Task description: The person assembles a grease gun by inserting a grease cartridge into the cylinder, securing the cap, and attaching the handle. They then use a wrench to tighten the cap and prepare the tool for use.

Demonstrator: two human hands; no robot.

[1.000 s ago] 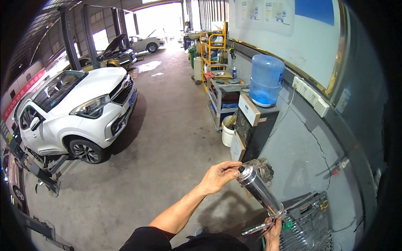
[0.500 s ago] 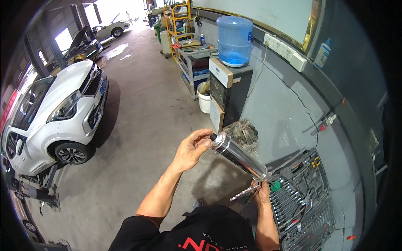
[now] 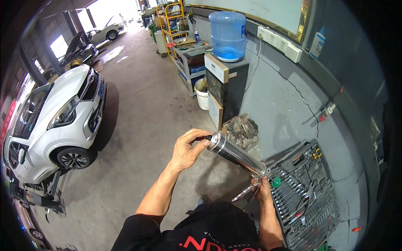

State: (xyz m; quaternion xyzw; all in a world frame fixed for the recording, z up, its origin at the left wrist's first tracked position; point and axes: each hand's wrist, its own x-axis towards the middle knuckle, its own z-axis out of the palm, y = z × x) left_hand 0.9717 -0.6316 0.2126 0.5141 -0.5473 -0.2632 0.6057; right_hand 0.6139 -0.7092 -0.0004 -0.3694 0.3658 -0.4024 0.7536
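Note:
A shiny silver grease gun [image 3: 239, 157] slants in front of me, its barrel running from upper left to lower right. My left hand [image 3: 188, 148] is at its upper end, thumb and fingers pinching the small black knob [image 3: 208, 137]. At the lower end, my right hand [image 3: 264, 190] grips the head beside a metal lever [image 3: 245, 190]; some of those fingers are hidden behind the gun. Right beside this hand lies an opened tool case [image 3: 303, 196] holding several wrenches, with a small green round piece [image 3: 275, 182] at its edge.
A water dispenser [image 3: 226, 83] with a blue bottle [image 3: 227, 37] stands by the grey wall. Near it are a white bucket [image 3: 202, 95], a grey tool cart [image 3: 184, 69] and a heap of crumpled rags [image 3: 242, 130]. On the left a white car [image 3: 63, 119] is parked beside lift arms.
My left fingers have closed a little further around the black knob. The view has shifted slightly; the gun keeps nearly the same slant in my hands.

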